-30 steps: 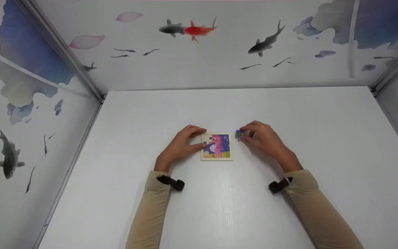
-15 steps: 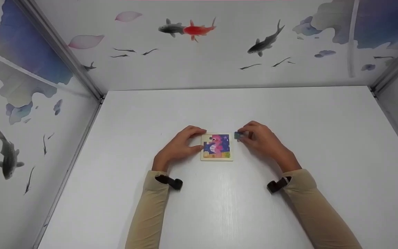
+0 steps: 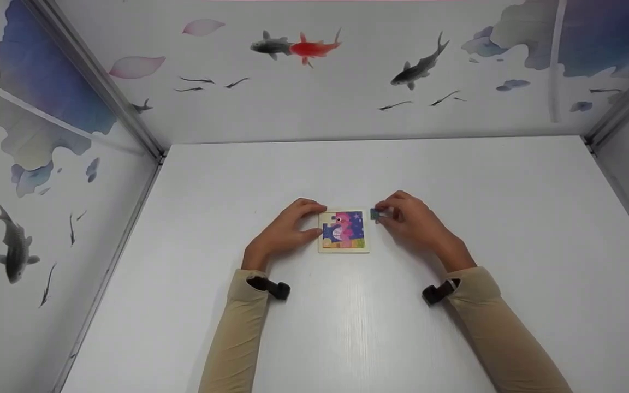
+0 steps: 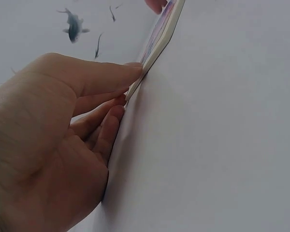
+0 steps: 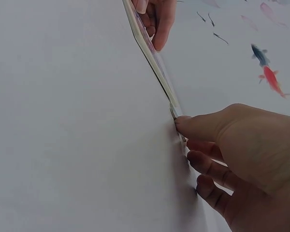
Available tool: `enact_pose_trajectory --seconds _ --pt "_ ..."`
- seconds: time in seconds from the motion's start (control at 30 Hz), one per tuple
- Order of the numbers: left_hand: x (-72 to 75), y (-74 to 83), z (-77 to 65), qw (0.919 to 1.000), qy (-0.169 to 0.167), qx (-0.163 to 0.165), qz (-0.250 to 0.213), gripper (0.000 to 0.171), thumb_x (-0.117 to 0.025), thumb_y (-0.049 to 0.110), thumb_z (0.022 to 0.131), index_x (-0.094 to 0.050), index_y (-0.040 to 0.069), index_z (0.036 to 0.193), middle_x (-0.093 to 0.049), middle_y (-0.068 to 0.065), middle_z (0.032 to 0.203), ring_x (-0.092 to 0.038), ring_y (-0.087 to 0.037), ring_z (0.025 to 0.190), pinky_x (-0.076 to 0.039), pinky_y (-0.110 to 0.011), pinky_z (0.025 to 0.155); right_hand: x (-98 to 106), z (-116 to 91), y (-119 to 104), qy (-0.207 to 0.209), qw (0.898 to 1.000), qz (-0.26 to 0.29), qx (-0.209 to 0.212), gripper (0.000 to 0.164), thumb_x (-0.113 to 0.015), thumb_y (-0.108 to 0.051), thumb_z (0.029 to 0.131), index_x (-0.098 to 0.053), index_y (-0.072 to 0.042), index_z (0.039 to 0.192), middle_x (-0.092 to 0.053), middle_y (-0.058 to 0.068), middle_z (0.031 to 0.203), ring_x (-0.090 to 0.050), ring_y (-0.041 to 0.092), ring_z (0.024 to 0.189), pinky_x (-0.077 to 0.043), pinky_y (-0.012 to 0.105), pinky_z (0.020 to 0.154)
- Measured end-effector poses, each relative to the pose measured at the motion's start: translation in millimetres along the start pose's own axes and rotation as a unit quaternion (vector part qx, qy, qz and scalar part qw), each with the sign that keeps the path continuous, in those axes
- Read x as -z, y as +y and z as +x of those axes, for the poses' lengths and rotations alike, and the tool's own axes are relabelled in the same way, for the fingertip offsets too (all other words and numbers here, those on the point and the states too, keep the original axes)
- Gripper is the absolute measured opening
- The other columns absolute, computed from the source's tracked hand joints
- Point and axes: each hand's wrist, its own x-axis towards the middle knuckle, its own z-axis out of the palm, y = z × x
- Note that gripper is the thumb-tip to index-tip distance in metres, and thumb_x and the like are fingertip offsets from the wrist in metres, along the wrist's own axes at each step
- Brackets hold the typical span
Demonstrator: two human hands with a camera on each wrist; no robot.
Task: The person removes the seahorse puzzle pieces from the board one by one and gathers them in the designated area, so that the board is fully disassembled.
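A small square wooden jigsaw puzzle (image 3: 351, 232) lies at the middle of the white table, with a pink seahorse on a blue ground. Pale bare wood shows at its upper left, inside the light frame (image 3: 344, 251). My left hand (image 3: 287, 232) holds the frame's left side, thumb on the edge and index finger at the far corner. To the right, my right hand (image 3: 415, 224) pinches a small dark blue-green puzzle piece (image 3: 374, 214) between thumb and fingers, close beside the frame. In the right wrist view the thumb covers most of this piece (image 5: 173, 111).
White panels painted with fish and leaves stand behind the table (image 3: 314, 349) and at its left; another white panel rises at the right. Each wrist wears a black strap with a small camera (image 3: 279, 290).
My right hand has shifted slightly left with the piece, which has turned a little. The left thumb has drawn back from over the picture to the frame's edge.
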Motion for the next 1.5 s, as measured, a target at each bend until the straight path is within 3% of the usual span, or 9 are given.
enact_pose_trajectory --seconds 0.43,0.7,1.03,1.5 --pt "-1.5 -0.8 -1.5 0.9999 0.001 0.011 -0.008 0.053 -0.074 0.021 0.103 -0.060 0.013 0.154 -0.055 -0.008 0.155 -0.048 -0.028 0.152 -0.033 -0.049 0.132 -9 8 -26 0.011 0.999 -0.006 0.038 0.036 -0.076 -0.014 0.102 -0.074 -0.012 0.138 -0.070 0.009 0.125 -0.066 0.027 0.112 -0.058 0.048 0.102" --pt "-2.0 -2.1 -0.7 1.0000 0.005 0.004 -0.004 0.053 -0.074 0.021 0.102 -0.061 0.014 0.153 -0.056 -0.008 0.153 -0.050 -0.027 0.150 -0.036 -0.049 0.130 -28 19 -46 -0.012 0.998 -0.023 0.065 0.031 -0.077 -0.021 0.103 -0.076 -0.013 0.133 -0.070 0.006 0.116 -0.064 0.023 0.102 -0.058 0.042 0.092" --pt "-4.2 -4.0 0.4 1.0000 -0.002 0.005 0.002 0.054 -0.074 0.023 0.102 -0.060 0.014 0.154 -0.055 -0.008 0.154 -0.049 -0.027 0.150 -0.034 -0.048 0.131 -39 24 -58 -0.027 0.998 -0.049 0.024 0.032 -0.074 -0.030 0.105 -0.075 -0.012 0.131 -0.068 0.008 0.117 -0.064 0.024 0.106 -0.060 0.044 0.101" --pt "-0.5 -2.0 2.4 0.9999 -0.010 0.009 0.002 0.055 -0.074 0.023 0.103 -0.059 0.015 0.156 -0.053 -0.007 0.156 -0.046 -0.026 0.153 -0.033 -0.047 0.132 -38 23 -66 -0.019 0.994 -0.101 0.036 0.034 -0.070 -0.034 0.107 -0.074 -0.011 0.131 -0.067 0.008 0.120 -0.066 0.024 0.108 -0.061 0.045 0.102"
